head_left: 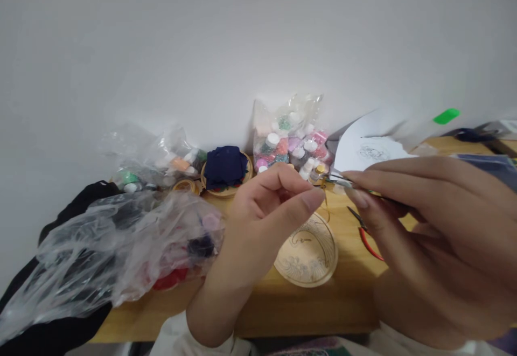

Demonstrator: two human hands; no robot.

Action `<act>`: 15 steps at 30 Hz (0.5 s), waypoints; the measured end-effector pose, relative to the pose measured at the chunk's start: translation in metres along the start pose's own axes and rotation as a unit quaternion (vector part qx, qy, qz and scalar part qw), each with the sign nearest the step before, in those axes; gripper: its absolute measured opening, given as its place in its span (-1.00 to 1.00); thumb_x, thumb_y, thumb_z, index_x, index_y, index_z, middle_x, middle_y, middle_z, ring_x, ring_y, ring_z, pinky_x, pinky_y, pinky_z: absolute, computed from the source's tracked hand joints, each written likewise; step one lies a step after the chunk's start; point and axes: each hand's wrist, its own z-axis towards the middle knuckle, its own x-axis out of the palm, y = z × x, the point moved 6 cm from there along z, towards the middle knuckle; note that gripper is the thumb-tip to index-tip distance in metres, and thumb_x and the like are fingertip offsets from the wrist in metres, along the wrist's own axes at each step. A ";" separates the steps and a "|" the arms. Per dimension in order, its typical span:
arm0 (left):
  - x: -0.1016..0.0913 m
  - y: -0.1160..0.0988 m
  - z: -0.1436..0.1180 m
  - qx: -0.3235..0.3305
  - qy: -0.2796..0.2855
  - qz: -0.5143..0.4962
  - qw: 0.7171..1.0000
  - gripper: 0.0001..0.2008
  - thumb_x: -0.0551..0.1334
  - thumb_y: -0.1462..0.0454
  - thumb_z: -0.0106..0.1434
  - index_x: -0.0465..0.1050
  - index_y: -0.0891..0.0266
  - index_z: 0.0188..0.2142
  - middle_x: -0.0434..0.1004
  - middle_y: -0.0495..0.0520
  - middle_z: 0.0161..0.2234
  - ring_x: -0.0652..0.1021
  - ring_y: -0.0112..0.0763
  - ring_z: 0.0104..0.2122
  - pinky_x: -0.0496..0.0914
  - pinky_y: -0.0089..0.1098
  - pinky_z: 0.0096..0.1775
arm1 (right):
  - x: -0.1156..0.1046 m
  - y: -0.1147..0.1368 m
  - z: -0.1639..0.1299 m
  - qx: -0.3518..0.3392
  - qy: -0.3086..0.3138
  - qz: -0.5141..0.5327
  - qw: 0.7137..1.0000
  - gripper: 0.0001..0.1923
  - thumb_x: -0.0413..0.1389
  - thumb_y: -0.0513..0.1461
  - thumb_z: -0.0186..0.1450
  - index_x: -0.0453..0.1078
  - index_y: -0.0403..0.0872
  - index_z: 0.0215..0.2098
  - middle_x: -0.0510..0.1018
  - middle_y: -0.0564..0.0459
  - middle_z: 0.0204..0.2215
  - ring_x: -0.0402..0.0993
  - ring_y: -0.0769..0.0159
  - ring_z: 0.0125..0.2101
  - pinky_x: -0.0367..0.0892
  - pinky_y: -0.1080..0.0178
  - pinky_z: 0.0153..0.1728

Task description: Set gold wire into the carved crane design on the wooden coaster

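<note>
Table of pale wood meets white wall.

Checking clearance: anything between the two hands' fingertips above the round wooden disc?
Nothing visible. The left hand pinches its fingertips close to the right hand, which grips thin tweezers; only open air between them, above the wooden disc.
</note>
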 end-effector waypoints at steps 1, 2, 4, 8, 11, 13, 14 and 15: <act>0.000 0.000 0.000 0.002 -0.003 0.006 1.000 -0.84 0.35 0.29 0.21 0.41 0.21 -0.46 0.29 -0.10 -0.51 0.26 -0.58 -0.51 0.18 -0.52 -0.50 | -0.001 0.000 -0.001 0.004 -0.001 -0.005 1.000 -0.82 0.10 -0.28 0.33 0.52 -0.02 -0.15 0.63 -0.01 -0.29 0.54 0.24 -0.30 0.43 0.21 -0.34; 0.001 0.000 0.000 0.004 -0.005 0.008 1.000 -0.83 0.35 0.28 0.20 0.41 0.20 -0.47 0.29 -0.10 -0.51 0.27 -0.58 -0.52 0.18 -0.51 -0.51 | -0.001 0.000 -0.001 0.005 -0.002 -0.009 1.000 -0.82 0.10 -0.28 0.33 0.52 -0.01 -0.15 0.63 -0.01 -0.29 0.54 0.24 -0.30 0.43 0.21 -0.34; 0.001 0.000 0.001 0.004 -0.013 0.013 1.000 -0.83 0.37 0.28 0.18 0.41 0.20 -0.47 0.31 -0.10 -0.51 0.29 -0.58 -0.52 0.20 -0.50 -0.51 | -0.002 0.000 -0.002 0.005 -0.006 -0.015 1.000 -0.82 0.12 -0.28 0.32 0.53 -0.01 -0.16 0.64 -0.01 -0.29 0.55 0.24 -0.31 0.42 0.21 -0.36; -0.001 -0.003 0.001 0.026 -0.032 0.042 0.998 -0.84 0.38 0.26 0.17 0.43 0.18 -0.47 0.38 -0.07 -0.47 0.36 -0.54 -0.47 0.28 -0.48 -0.44 | -0.001 -0.001 -0.001 0.001 -0.022 -0.013 1.000 -0.86 0.15 -0.26 0.29 0.56 -0.04 -0.23 0.65 -0.01 -0.35 0.55 0.27 -0.35 0.39 0.22 -0.38; -0.001 -0.007 -0.001 0.040 -0.033 0.066 0.996 -0.89 0.38 0.28 0.18 0.47 0.16 -0.43 0.48 -0.06 -0.34 0.47 -0.48 -0.30 0.37 -0.46 -0.26 | 0.003 -0.006 0.001 0.030 0.003 -0.027 0.999 -0.80 0.10 -0.20 0.32 0.59 -0.01 -0.29 0.66 0.02 -0.40 0.53 0.29 -0.41 0.37 0.20 -0.38; 0.000 -0.007 -0.001 0.030 -0.021 0.055 0.998 -0.90 0.37 0.28 0.20 0.48 0.14 -0.41 0.53 -0.06 -0.23 0.52 -0.43 -0.18 0.40 -0.42 -0.13 | 0.004 -0.008 0.002 0.042 0.022 -0.035 0.998 -0.75 0.07 -0.16 0.34 0.60 0.01 -0.30 0.66 0.02 -0.40 0.53 0.28 -0.42 0.36 0.17 -0.38; 0.002 -0.006 -0.002 0.022 -0.010 0.037 0.999 -0.90 0.36 0.27 0.21 0.48 0.14 -0.41 0.55 -0.07 -0.22 0.54 -0.41 -0.16 0.41 -0.39 -0.09 | 0.005 -0.008 0.003 0.043 0.027 -0.034 0.998 -0.74 0.06 -0.15 0.34 0.60 0.02 -0.30 0.67 0.02 -0.39 0.54 0.27 -0.42 0.36 0.16 -0.38; 0.004 -0.005 -0.002 0.014 0.004 0.016 1.000 -0.91 0.36 0.26 0.22 0.48 0.14 -0.40 0.56 -0.06 -0.22 0.55 -0.39 -0.16 0.42 -0.36 -0.08 | 0.004 -0.007 0.003 0.040 0.027 -0.031 0.998 -0.75 0.07 -0.14 0.33 0.60 0.02 -0.30 0.67 0.01 -0.38 0.55 0.27 -0.41 0.36 0.16 -0.39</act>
